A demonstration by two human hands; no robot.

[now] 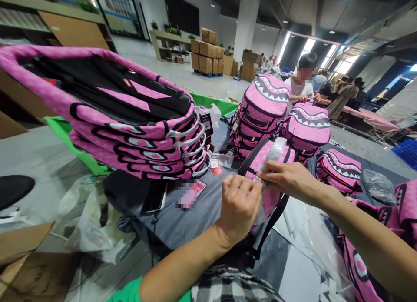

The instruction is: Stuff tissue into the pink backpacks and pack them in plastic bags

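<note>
A pink backpack (273,201) is resting at the near side of the bench (208,217), directly in front of the person, with pale plastic wrap (276,148) covering part of its top. The left hand (239,206) is holding the wrap, its grip clamped and fingers curled; the right hand (289,178) is pinching the wrap just beside it, thumb and fingers together. Just behind, a stack of shark-tooth backpacks (265,95) is rising, and to its right another backpack (308,124) is standing under the hands of a co-worker (295,89). On the left, nested pink backpacks (143,139) are forming a tall pile. A dark phone (156,197) and a pink card (193,192) are lying beside it. Rightward, a small pink bag (340,169) is sitting near a clear plastic packet (378,187). Farther back, cartons (208,54) are resting on a blue pallet (208,74).
</note>
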